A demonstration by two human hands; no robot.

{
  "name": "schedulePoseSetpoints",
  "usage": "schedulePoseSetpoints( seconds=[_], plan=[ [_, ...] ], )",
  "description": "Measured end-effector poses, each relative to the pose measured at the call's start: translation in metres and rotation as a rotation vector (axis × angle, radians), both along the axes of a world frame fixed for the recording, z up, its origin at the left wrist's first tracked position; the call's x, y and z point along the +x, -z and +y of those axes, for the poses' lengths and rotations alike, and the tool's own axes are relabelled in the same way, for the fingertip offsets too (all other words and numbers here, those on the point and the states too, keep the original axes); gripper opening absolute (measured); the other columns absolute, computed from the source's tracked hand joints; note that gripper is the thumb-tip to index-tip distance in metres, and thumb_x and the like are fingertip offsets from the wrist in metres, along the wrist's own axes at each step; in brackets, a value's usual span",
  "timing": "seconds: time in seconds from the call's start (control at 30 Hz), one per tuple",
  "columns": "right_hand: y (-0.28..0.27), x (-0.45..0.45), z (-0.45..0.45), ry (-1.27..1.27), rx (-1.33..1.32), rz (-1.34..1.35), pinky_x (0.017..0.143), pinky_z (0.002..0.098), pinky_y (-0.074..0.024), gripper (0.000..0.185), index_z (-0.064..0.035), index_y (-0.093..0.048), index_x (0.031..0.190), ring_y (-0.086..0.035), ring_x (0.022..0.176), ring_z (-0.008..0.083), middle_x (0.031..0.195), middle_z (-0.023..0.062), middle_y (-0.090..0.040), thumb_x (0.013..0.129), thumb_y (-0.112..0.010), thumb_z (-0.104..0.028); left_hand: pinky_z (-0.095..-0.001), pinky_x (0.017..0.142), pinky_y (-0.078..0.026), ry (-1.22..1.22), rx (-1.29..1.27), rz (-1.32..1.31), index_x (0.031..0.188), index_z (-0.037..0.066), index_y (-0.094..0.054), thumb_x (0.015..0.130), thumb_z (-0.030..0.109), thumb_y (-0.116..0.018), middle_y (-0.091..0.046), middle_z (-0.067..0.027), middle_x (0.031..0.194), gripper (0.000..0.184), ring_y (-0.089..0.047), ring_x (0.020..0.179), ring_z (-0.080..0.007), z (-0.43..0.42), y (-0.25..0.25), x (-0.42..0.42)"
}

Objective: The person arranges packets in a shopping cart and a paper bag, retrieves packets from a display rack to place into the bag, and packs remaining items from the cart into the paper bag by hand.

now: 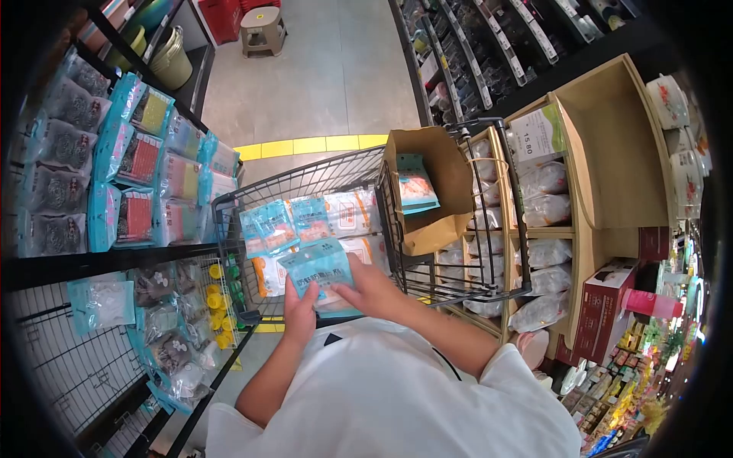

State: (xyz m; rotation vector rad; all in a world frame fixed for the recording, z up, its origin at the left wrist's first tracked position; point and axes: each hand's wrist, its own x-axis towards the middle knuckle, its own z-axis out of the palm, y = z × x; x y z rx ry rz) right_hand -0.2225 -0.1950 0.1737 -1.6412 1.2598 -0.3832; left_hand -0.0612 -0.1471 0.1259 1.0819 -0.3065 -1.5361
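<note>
Between my two hands is a light-blue plastic packet (pixel 319 267) with dark printing and a clear window, held over the shopping cart (pixel 305 174). My left hand (pixel 300 307) grips its near left side, thumb on the front. Its right edge is in my right hand (pixel 368 288), with the thumb across the lower corner. Behind it in the cart lie more blue packets (pixel 269 223) and white-and-orange packs (pixel 353 211). A brown paper bag (pixel 439 233) stands in the cart's right part, with a blue packet (pixel 416 187) inside.
Shelves on the left hold blue-edged packs (pixel 137 217) and dark bundles in clear bags (pixel 57 191). A wire rack (pixel 69 366) is below them. At right, a wooden shelf (pixel 611 99) carries wrapped goods and a price sign (pixel 534 136). A stool (pixel 263 32) stands down the aisle.
</note>
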Motion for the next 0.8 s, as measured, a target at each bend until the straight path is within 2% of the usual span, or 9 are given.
schedulePoseSetpoints(
  seconds=[0.1,0.17,0.23,0.37,0.47,0.5,0.6,0.7,0.8],
  plan=[
    [-0.029,-0.020,-0.023,0.042,-0.251,0.123,0.072,0.0436,-0.0509,0.043,-0.0014,-0.045,0.122,-0.064,0.083,0.0420,0.093,0.0238,-0.065,0.087,-0.063,-0.016,-0.0348,0.090,-0.046,0.312,-0.102,-0.322,0.129,0.002,-0.041,0.097,0.012,-0.052,-0.060,-0.0074,0.107,0.035,-0.059,0.098,-0.0187,0.006,0.028,0.021],
    [-0.046,-0.045,-0.046,0.302,-0.591,0.073,0.067,0.0479,-0.0503,0.035,-0.0021,-0.048,0.115,-0.063,0.079,0.0419,0.088,0.0228,-0.064,0.085,-0.062,-0.013,-0.0364,0.080,-0.048,0.352,-0.061,-0.691,0.116,0.001,-0.051,0.095,0.015,-0.054,-0.063,-0.0113,0.099,0.025,-0.061,0.089,-0.0240,0.016,0.045,0.023],
    [-0.063,-0.072,-0.070,0.572,-0.714,0.295,0.066,0.0490,-0.0496,0.028,-0.0019,-0.048,0.109,-0.063,0.077,0.0419,0.085,0.0219,-0.064,0.085,-0.059,-0.010,-0.0383,0.079,-0.048,0.525,-0.031,-1.119,0.109,0.001,-0.056,0.092,0.015,-0.057,-0.064,-0.0145,0.097,0.022,-0.062,0.087,-0.0284,0.032,0.068,0.043],
    [-0.035,-0.128,-0.115,0.443,-0.586,0.759,0.067,0.0499,-0.0499,0.031,-0.0009,-0.046,0.106,-0.063,0.077,0.0427,0.082,0.0235,-0.063,0.083,-0.063,-0.012,-0.0462,0.077,-0.047,0.635,-0.100,-1.463,0.095,0.002,-0.061,0.089,0.020,-0.057,-0.064,-0.0166,0.092,0.020,-0.060,0.086,-0.0357,0.073,0.117,0.068],
    [0.053,-0.170,-0.159,0.321,-0.471,0.683,0.070,0.0502,-0.0507,0.035,0.0004,-0.045,0.106,-0.062,0.079,0.0427,0.084,0.0249,-0.063,0.081,-0.064,-0.014,-0.0464,0.074,-0.047,0.595,-0.084,-1.561,0.090,0.005,-0.062,0.089,0.023,-0.056,-0.065,-0.0141,0.086,0.019,-0.061,0.084,-0.0348,0.079,0.130,0.073],
    [0.060,-0.168,-0.164,0.276,-0.454,0.608,0.071,0.0503,-0.0509,0.036,0.0009,-0.045,0.106,-0.062,0.079,0.0428,0.086,0.0253,-0.063,0.080,-0.064,-0.015,-0.0461,0.074,-0.047,0.580,-0.069,-1.564,0.089,0.005,-0.062,0.089,0.023,-0.057,-0.065,-0.0134,0.085,0.018,-0.061,0.083,-0.0342,0.079,0.130,0.072],
    [0.078,-0.157,-0.167,0.349,-0.272,0.905,0.075,0.0498,-0.0518,0.032,-0.0006,-0.047,0.107,-0.062,0.087,0.0413,0.097,0.0247,-0.062,0.082,-0.060,-0.016,-0.0454,0.072,-0.048,0.538,-0.033,-1.585,0.088,0.007,-0.062,0.088,0.023,-0.057,-0.065,-0.0120,0.081,0.016,-0.062,0.080,-0.0328,0.076,0.131,0.068],
    [0.105,-0.151,-0.165,0.094,-0.399,0.938,0.079,0.0496,-0.0519,0.039,-0.0040,-0.046,0.113,-0.060,0.095,0.0424,0.108,0.0247,-0.058,0.081,-0.065,-0.017,-0.0449,0.071,-0.048,0.526,-0.045,-1.604,0.088,0.008,-0.062,0.087,0.023,-0.059,-0.065,-0.0117,0.081,0.015,-0.062,0.079,-0.0322,0.074,0.133,0.069],
    [0.145,-0.165,-0.161,-0.082,-0.295,0.939,0.087,0.0474,-0.0503,0.044,-0.0101,-0.046,0.126,-0.054,0.107,0.0427,0.119,0.0261,-0.051,0.083,-0.056,-0.010,-0.0440,0.073,-0.049,0.554,-0.014,-1.592,0.092,0.009,-0.063,0.085,0.024,-0.060,-0.066,-0.0116,0.084,0.017,-0.063,0.082,-0.0318,0.076,0.138,0.068]
  ],
)
